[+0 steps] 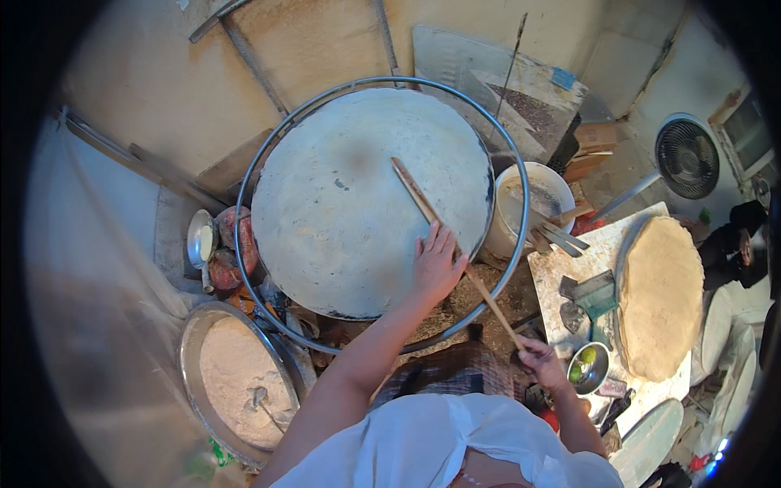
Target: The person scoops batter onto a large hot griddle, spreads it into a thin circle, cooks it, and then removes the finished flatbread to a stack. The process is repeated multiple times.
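Note:
In front of me lies a large round griddle (366, 201) with a pale, thin layer over its top. A long wooden scraper (415, 192) slants across its right half, blade end on the pale surface. My left hand (436, 262) is on the scraper where blade meets handle, palm down, fingers and thumb over the wood. Lower right, my right hand (540, 363) is closed around the handle's end, beyond the griddle's rim. A metal ring (244, 213) encircles the griddle, and the handle crosses above it.
A metal basin (189, 366) of pale flour-like material stands lower left. Right of the griddle is a white bucket (564, 189) with wooden tools across it. Flat round sheets (662, 299) are stacked on a board (549, 287), near a bowl (595, 378) of green fruit. A fan (687, 157) stands farther right.

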### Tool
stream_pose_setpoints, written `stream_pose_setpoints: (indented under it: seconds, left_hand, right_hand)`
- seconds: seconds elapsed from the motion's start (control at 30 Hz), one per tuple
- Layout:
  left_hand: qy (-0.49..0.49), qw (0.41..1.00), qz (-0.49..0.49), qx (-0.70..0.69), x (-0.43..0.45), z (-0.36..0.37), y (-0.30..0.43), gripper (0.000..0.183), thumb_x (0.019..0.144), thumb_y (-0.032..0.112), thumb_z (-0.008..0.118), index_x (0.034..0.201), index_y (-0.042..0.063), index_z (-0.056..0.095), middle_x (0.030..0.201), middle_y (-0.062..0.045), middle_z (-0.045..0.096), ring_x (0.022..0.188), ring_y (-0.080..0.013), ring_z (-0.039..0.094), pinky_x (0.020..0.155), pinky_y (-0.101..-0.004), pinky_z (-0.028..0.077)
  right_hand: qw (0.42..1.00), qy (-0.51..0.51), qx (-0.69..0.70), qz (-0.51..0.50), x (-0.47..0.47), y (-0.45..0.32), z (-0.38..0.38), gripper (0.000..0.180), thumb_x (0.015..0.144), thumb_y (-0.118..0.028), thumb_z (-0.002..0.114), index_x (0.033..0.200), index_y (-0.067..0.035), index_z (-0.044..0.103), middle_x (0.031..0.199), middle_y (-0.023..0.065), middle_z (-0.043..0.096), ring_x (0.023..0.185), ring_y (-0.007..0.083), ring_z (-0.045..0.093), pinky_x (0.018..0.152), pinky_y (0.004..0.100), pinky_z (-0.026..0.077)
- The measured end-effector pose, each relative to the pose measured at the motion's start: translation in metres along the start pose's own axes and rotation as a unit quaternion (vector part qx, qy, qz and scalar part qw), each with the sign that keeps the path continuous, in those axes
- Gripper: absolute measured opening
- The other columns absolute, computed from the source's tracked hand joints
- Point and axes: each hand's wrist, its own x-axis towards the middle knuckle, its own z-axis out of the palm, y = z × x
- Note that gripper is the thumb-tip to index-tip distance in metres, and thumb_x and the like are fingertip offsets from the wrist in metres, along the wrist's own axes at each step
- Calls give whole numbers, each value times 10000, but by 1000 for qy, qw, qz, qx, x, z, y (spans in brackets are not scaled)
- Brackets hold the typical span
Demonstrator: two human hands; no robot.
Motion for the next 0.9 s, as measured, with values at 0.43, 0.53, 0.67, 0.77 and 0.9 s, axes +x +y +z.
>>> stream_pose_setpoints:
  seconds: [0.43,0.53,0.67,0.77,0.9]
  left_hand:
    - [89,987,68,120,-170,-38,-41,507,830,253,553,1288,45,488,1355,-95,454,1298,-298,372,1044,-512,282]
    - [77,989,117,40,-185,-21,-39,569,802,220,576,1303,-23,459,1384,-163,428,1303,-363,369,1049,-534,273]
    - [53,987,151,-16,-161,-1,-11,546,888,228,504,1363,-21,401,1460,-179,332,1349,-360,306,1098,-513,205]
    - [58,985,160,-16,-113,8,16,531,913,287,489,1341,-21,427,1448,-166,354,1352,-347,304,1099,-505,211]
    - [-6,990,142,11,-57,14,41,533,940,372,457,1322,1,465,1454,-122,360,1391,-279,251,1124,-487,168]
  right_hand:
    - [990,3,-114,-85,-84,115,56,429,867,-66,659,1278,-21,545,1111,73,645,1000,105,563,879,275,466]
    - [958,45,-270,-85,-112,109,60,484,842,-77,685,1302,-62,537,1005,61,671,906,111,591,838,282,477]
    - [981,119,-129,-82,-98,188,31,471,861,-69,651,1316,-71,529,950,43,647,865,118,591,798,265,479]
    - [981,157,43,-108,-92,171,47,457,874,-61,630,1320,-63,526,992,42,637,892,123,583,805,259,475]
    - [983,127,-44,-127,-70,120,29,413,892,-53,613,1299,-49,540,1030,31,615,843,52,537,737,227,469]
